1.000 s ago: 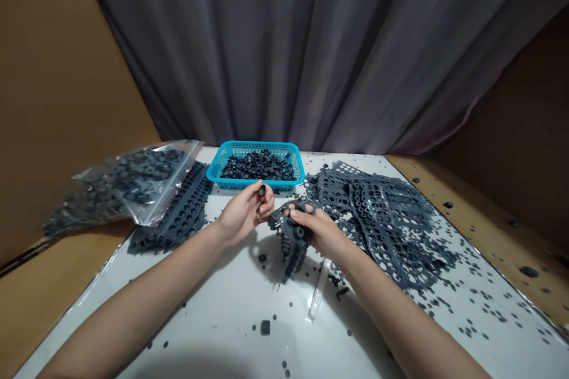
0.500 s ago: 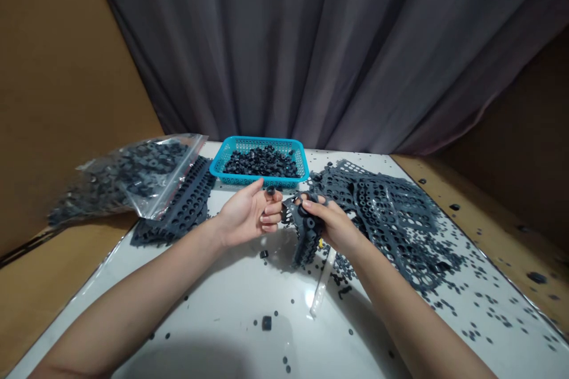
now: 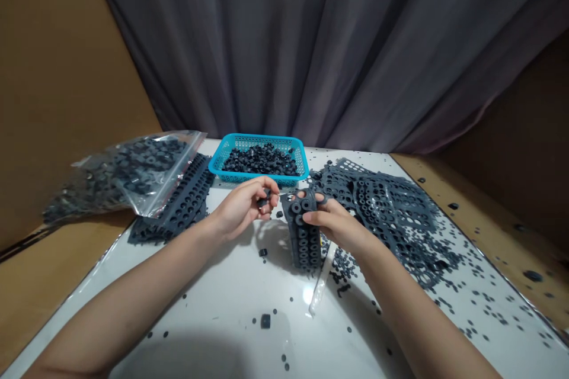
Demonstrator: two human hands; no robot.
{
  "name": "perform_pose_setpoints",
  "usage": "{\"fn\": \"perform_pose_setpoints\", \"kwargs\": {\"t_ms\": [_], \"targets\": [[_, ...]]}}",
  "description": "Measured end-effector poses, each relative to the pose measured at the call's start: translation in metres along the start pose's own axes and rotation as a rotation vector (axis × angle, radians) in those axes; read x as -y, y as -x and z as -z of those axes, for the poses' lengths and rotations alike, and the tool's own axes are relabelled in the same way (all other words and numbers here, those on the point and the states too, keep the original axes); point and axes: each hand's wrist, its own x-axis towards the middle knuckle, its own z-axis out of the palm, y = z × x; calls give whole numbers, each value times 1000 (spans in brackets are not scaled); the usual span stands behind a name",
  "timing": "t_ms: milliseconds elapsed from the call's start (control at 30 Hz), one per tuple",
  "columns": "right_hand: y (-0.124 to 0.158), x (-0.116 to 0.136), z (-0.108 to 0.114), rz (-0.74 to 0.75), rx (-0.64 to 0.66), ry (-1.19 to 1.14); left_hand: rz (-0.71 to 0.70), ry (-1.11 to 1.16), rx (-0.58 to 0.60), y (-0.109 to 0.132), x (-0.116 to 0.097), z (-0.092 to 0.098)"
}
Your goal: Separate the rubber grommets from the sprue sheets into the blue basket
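My right hand [image 3: 335, 220] grips a dark grey rubber sheet [image 3: 306, 243] that hangs down over the table, rows of ring-shaped pieces still in it. Some of its holes near the top are bare, and fingertips show through them. Just left of the sheet's upper edge, my left hand [image 3: 249, 204] is curled with small black rubber pieces [image 3: 264, 196] in its fingers. Behind both hands stands a blue plastic basket [image 3: 214, 169] with a heap of similar black pieces inside.
A zip bag of rubber pieces [image 3: 146, 166] lies at the left on stacked perforated sheets [image 3: 189, 189]. Punched-out sheets [image 3: 391, 207] pile up at the right, with tiny discs scattered around. A white strip [image 3: 323, 284] lies near the sheet. Cardboard walls [image 3: 53, 71] and a grey curtain [image 3: 275, 41] surround the table.
My left hand has turned from palm up to fingers curled inward, near the sheet. The sheet in my right hand has swung to face me and hangs straighter.
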Motion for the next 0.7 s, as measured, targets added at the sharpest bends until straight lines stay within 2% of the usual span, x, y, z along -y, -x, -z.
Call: {"fn": "perform_pose_setpoints", "kwargs": {"t_ms": [67,133,267,367,467,567,700], "targets": [[1,1,0,14,2,86,-19,-45,31,2,-3,0],[2,2,-2,30,32,156,-68,-203,71,5,-6,-1],[4,8,-6,98,131,276,-325,-827,28,13,-9,-8],[7,11,-6,119,166,321,-477,-1096,30,17,-10,-10],[7,11,-3,99,169,339,-508,-1214,71,18,-10,-7],[6,8,-1,41,142,334,-443,-1272,102,15,-7,-5],[1,2,0,-2,70,182,-391,-1139,92,5,-3,2]]}}
